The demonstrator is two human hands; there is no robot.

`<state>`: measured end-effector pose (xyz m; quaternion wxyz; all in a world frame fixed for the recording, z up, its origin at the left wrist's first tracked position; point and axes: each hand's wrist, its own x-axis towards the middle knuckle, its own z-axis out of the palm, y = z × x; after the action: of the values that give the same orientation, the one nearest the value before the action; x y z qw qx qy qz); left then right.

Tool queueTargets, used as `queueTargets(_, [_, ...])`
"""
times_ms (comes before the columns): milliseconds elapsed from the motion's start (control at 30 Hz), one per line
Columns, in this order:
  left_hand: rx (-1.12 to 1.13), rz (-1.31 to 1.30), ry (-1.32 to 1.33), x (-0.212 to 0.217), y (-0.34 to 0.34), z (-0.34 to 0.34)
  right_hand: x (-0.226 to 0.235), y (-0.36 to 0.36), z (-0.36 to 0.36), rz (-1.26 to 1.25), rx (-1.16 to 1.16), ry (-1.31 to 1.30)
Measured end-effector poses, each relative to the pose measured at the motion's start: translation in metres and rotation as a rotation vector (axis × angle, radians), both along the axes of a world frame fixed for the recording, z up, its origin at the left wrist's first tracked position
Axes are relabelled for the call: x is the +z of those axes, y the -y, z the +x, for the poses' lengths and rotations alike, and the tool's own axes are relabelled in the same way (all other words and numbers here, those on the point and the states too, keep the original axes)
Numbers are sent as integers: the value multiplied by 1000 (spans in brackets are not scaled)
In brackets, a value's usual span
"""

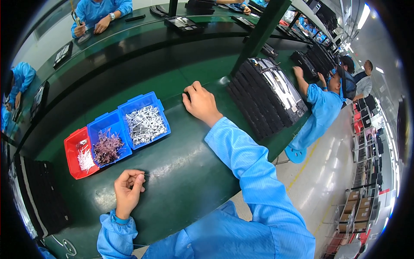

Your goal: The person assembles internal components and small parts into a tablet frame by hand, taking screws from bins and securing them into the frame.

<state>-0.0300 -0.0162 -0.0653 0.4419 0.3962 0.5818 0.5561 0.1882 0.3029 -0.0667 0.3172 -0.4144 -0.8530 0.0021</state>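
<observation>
My left hand (129, 188) is closed in a pinch above the green bench, and a thin pale wire-like piece (151, 175) sticks out to the right from its fingertips. Its far end is too fine to make out. My right hand (201, 102) rests on the bench's far edge, palm down, thumb and fingers apart, nothing seen in it. Between and beyond the hands stand three joined bins: a red bin (79, 174) with short white sticks (86, 159), a blue bin (102, 123) with tangled purplish-brown wire pieces (108, 146), and another blue bin (139, 102) full of small silvery parts (145, 124).
A tall stack of black trays (258, 99) with flat silvery parts stands right of my right hand. More black trays (45, 194) are piled at the left. A green post (261, 36) rises behind. At the right, a co-worker (321, 103) in blue reaches toward other trays.
</observation>
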Motion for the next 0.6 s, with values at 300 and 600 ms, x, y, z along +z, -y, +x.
queueTargets(300, [-111,25,-163,9,-9,1,16,3,11,92,13,47])
queueTargets(600, [-61,183,-116,-2,7,-3,6,7,-10,24,93,69])
